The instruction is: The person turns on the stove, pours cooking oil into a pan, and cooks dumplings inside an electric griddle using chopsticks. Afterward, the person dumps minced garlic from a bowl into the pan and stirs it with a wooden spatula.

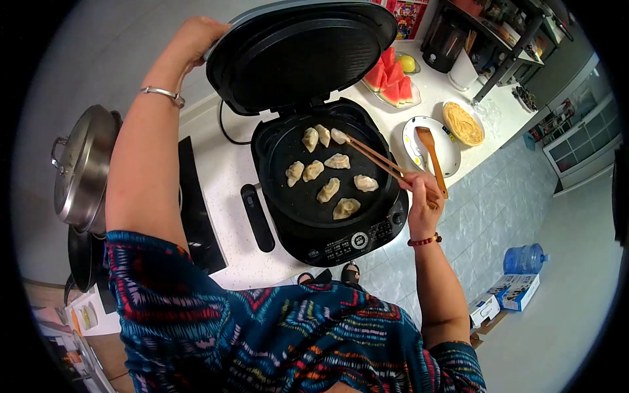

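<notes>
My left hand is closed on the edge of the raised black lid of an electric griddle. In my right hand is a pair of wooden chopsticks, pointing away and to the left. Their tips meet a dumpling near the far side of the round black pan; whether they pinch it I cannot tell. Several more dumplings lie spread over the pan. The griddle's control panel faces me.
To the right are a white plate with a wooden spatula across it and a bowl of yellowish filling. Watermelon slices stand behind. At left are a steel lidded pot, a black hob and a detached black handle.
</notes>
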### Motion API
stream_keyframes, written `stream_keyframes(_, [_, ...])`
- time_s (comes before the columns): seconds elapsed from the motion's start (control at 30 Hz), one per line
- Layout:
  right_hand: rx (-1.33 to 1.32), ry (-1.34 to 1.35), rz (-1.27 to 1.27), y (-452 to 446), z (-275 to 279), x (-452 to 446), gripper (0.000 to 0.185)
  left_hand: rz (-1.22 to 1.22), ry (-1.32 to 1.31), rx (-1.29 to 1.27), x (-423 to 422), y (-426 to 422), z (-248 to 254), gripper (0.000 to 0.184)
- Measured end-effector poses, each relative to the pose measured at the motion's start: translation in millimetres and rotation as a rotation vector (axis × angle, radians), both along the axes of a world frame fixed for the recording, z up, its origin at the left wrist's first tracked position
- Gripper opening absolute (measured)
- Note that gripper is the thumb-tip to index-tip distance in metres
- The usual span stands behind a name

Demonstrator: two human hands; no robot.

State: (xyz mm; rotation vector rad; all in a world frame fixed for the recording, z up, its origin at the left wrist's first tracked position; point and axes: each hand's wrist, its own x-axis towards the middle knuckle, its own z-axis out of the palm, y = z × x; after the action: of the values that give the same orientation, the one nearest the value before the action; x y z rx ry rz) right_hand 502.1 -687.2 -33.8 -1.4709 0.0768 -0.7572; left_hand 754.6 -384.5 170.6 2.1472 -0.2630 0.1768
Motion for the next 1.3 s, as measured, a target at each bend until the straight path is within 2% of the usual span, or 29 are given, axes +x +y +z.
stream_keyframes(0.03, [-0.202, -0.097, 0.006, 2, 2, -1, 0.012, 0.001, 0.008, -0.009, 2, 1, -1, 0.021])
stream_keyframes(0.1, [-0.258, -0.055, 0.026, 6, 12, -10, 0.008, 0.0, 0.016, -0.019, 1, -1, 0, 0.021])
stream_keyframes(0.17, [-0.643, -0.026, 0.0, 9, 19, -16, 0.007, 0.022, 0.01, -0.013, -6, -2, 1, 0.021])
stream_keyframes(0.33, [-0.767, -0.022, 0.023, 12, 21, -24, 0.012, 0.024, 0.025, 0.014, -4, -1, 2, 0.02])
stream_keyframes(0.47, [-0.762, -0.005, 0.03, 11, 24, -26, 0.01, 0.023, 0.04, 0.026, -10, -4, 5, 0.019])
stream_keyframes(0.57, [-0.489, 0.03, 0.017, 5, 26, -28, 0.007, 0.007, 0.014, 0.032, -14, -4, 6, 0.018])
stream_keyframes(0.77, [0.011, 0.054, 0.032, -14, 37, -24, 0.019, 0.044, 0.003, 0.032, -15, -5, 5, 0.019])
stream_keyframes(0.87, [0.023, 0.024, 0.085, -8, 31, -14, 0.019, 0.036, 0.036, 0.035, -10, -3, 4, 0.02])
stream_keyframes(0.9, [-0.1, 0.007, 0.092, -7, 26, -9, 0.018, 0.036, 0.034, 0.035, -9, -3, 4, 0.02])
stream_keyframes(1.03, [-0.082, 0.023, 0.102, -4, 14, -1, 0.019, 0.031, 0.035, 0.052, -10, -3, 5, 0.02])
stream_keyframes(1.13, [0.197, 0.053, 0.026, -11, 11, 1, 0.024, 0.02, 0.051, 0.03, -10, -3, 4, 0.02])
stream_keyframes(1.17, [0.195, 0.053, 0.026, -15, 10, 2, 0.024, 0.015, 0.057, 0.011, -10, -3, 3, 0.019])
stream_keyframes(1.23, [0.428, 0.054, 0.02, -25, 5, 4, 0.025, 0.03, 0.059, 0.019, -8, -2, 1, 0.019])
stream_keyframes(1.3, [0.454, 0.093, -0.009, -32, 4, 3, 0.025, 0.046, 0.061, 0.027, -10, -2, 2, 0.019])
